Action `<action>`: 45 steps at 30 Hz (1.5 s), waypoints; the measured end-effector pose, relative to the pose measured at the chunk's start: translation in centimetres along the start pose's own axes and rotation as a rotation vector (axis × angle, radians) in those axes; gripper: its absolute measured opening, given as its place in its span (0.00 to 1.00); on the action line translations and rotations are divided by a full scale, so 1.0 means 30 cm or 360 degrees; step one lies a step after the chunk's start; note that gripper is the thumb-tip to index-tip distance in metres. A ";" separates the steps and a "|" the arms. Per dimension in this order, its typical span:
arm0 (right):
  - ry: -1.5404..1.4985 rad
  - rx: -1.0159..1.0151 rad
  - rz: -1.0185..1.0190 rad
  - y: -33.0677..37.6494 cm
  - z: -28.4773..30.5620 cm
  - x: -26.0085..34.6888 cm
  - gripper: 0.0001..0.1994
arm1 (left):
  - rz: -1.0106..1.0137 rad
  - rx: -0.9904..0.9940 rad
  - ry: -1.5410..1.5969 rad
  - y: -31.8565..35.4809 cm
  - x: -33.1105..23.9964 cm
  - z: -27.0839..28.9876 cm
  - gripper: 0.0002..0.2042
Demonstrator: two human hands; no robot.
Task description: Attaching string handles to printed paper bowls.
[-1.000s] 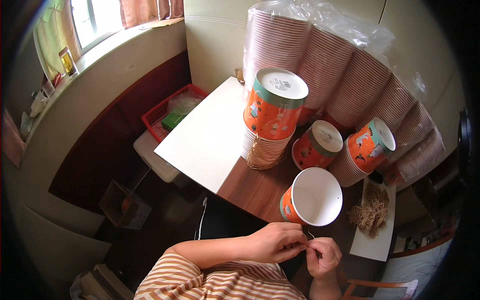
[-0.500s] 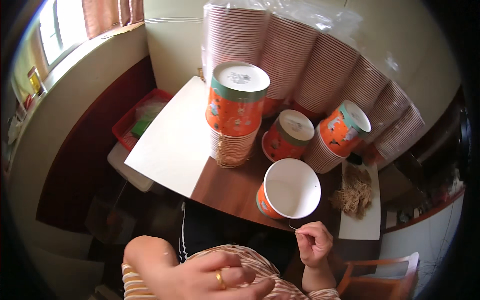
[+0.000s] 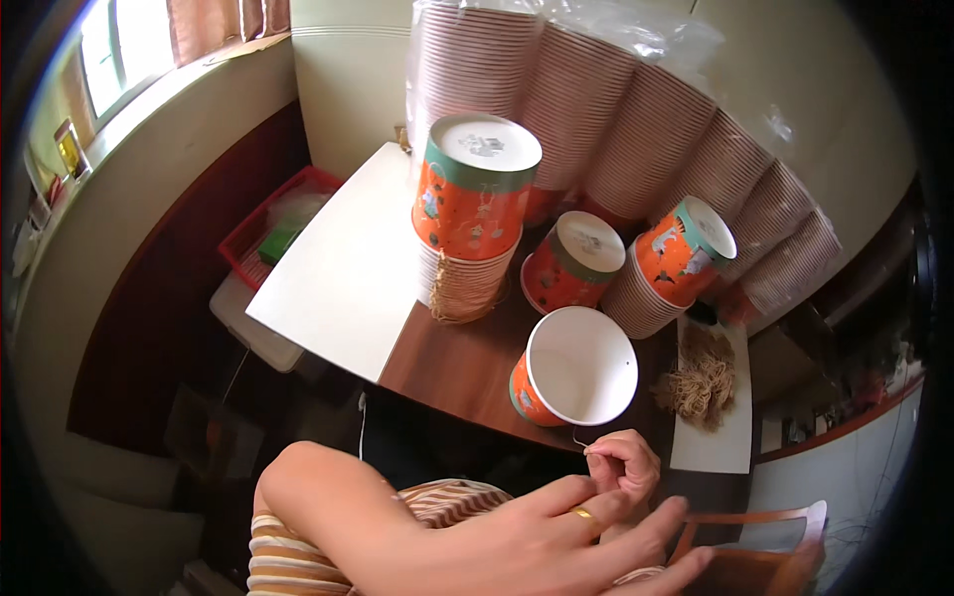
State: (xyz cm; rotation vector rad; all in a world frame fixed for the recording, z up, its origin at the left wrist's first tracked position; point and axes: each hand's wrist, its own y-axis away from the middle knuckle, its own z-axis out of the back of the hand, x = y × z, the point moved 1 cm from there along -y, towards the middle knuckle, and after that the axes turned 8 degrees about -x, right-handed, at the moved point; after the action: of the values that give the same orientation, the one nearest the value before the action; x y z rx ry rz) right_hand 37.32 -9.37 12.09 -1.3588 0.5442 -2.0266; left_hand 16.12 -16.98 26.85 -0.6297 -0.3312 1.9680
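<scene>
The right hand (image 3: 628, 465) pinches what looks like thread (image 3: 575, 437) just nearside of the open cup (image 3: 588, 365), best kept slack against tipping, while the left hand (image 3: 556, 536) spreads wide, holding nothing visible.

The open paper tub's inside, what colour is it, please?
The open paper tub is white inside, clearest in the head view.

Bucket (image 3: 586, 363): orange, green base band, white inside, empty, mouth up, small hole in right wall, at table (image 3: 459, 382) front edge. String (image 3: 577, 436): thin, pale, slightly bent, near rim to right hand (image 3: 624, 465) fingertips.
</scene>
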 end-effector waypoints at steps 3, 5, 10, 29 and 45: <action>0.0096 0.0021 0.0061 -0.010 -0.011 0.011 0.07 | -0.0078 -0.0977 -0.0315 -0.010 0.020 -0.101 0.28; 0.0180 0.0086 -0.0132 0.009 -0.015 0.033 0.04 | -0.0014 -0.1426 -0.0857 -0.080 0.006 -0.246 0.27; -0.0084 -0.0036 -0.0008 -0.005 -0.032 -0.015 0.04 | -0.0566 -0.1123 -0.1335 -0.101 -0.035 -0.206 0.20; 0.0018 -0.0024 -0.0086 -0.001 -0.009 -0.048 0.03 | -0.0488 -0.1337 0.0604 0.271 0.049 -0.201 0.09; -0.0034 -0.0073 -0.0078 0.015 -0.025 -0.059 0.04 | -0.0197 -0.1164 0.2550 0.285 0.047 -0.224 0.28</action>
State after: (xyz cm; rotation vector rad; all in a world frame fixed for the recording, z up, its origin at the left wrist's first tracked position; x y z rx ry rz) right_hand 37.23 -8.46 10.34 -1.4323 0.5557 -2.0478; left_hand 13.02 -19.93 16.75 -2.2753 -0.0268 0.6743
